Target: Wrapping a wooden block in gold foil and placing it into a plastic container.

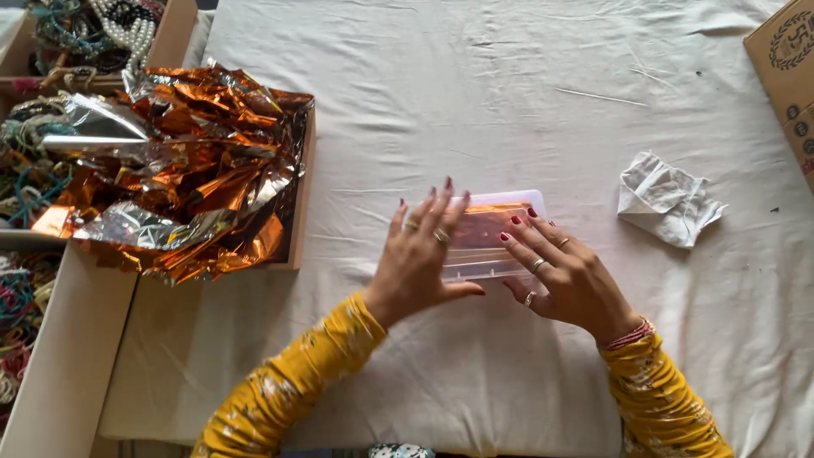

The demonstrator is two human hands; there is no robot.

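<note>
Presently, on a white sheet (pixel 509 102):

Box (pixel 492 236): clear plastic, flat, shallow, with orange foil showing through it. It lies on the sheet about midway between the left and right edges, somewhat nearer the front edge.

Left hand (pixel 417 254): flat on the left half of the box, fingers spread, pressing rather than gripping.

Right hand (pixel 566 271): fingertips on the right end of the box, palm off it, holding nothing closed.

Step, as judged: the lid is being pressed down or seated. A next move would call for even pressure along both ends so it sits flush.

Foil (pixel 195 178): crumpled orange heap in a tray past the left edge.

Beads (pixel 93 30): in boxes at the far left corner.

Paper (pixel 666 199): crumpled, white, toward the right edge.

Carton (pixel 784 59): at the far right corner.
</note>
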